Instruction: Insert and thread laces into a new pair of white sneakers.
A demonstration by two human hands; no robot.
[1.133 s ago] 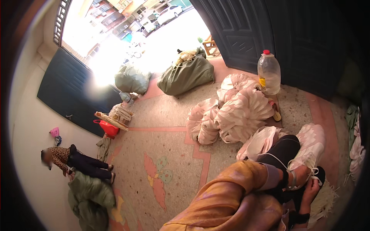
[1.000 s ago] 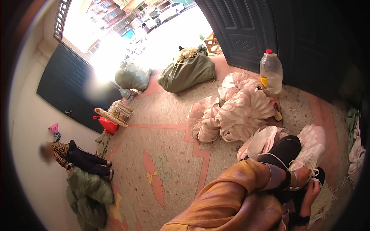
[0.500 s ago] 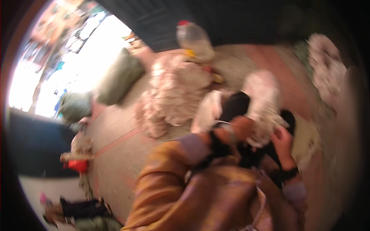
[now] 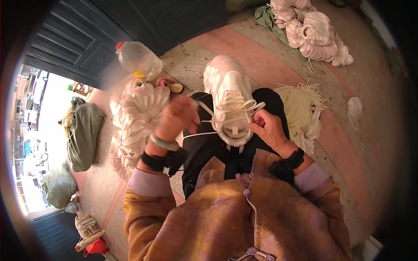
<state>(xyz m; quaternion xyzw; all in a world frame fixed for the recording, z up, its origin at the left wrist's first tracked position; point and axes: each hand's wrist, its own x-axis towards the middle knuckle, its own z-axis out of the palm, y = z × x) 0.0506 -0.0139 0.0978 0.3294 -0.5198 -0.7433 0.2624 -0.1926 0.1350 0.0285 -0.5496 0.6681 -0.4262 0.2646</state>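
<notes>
A white lace-up shoe lies across my dark-trousered lap, toe away from me and padded collar nearest my body. Its white shoelace crosses the tongue in loose loops, with strands reaching to both sides. My right hand is beside the eyelets on the right, thumb and fingers pinched on the shoelace. To the left of the shoe, my left hand is raised and smeared by motion; whether its fingers hold a lace end is unclear.
Stacked pale shoe uppers lie left; another heap lies far right. Pale laces are bunched by my right knee. Beyond the left stack stand a clear jug and a sandal. Green sacks sit near the doorway.
My view has turned and steadied, so the shoe now appears farther left. My left hand has moved away from the shoe to its left; the right hand stays at its right side.
</notes>
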